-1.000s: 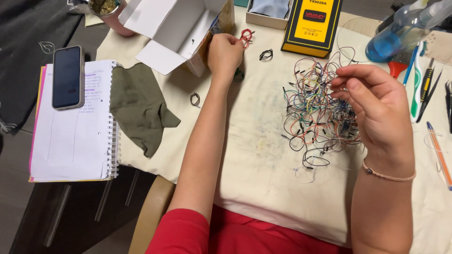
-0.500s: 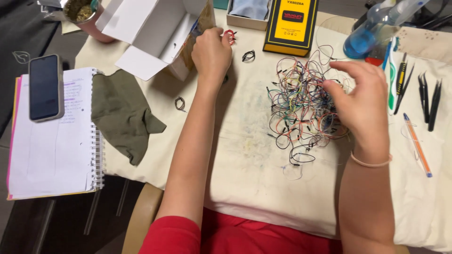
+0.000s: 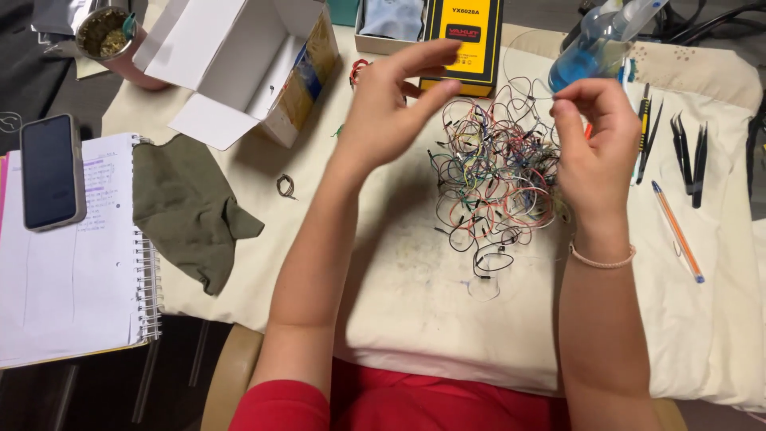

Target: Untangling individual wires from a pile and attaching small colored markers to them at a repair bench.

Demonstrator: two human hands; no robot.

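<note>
1. The left hand (image 3: 391,108) hovers with fingers spread, holding nothing, just left of the tangle of coloured wires (image 3: 495,172).
2. The right hand (image 3: 594,148) pinches a thin wire at the tangle's right edge.
3. The tangle lies on the cloth-covered surface (image 3: 415,303), between both hands.

One head-worn camera, looking steeply down over the person's own arms.

The single view sits above and just behind the forearms, facing forward and down onto the cloth-covered table (image 3: 415,319). It is close: the red sleeves fill the bottom edge, the left hand (image 3: 391,112) and right hand (image 3: 594,148) rise mid-frame, with the wire tangle (image 3: 495,179) between them. The frame reaches a spiral notebook (image 3: 72,295) at far left and a pen (image 3: 677,231) at right. No second view shares the scene.
</note>
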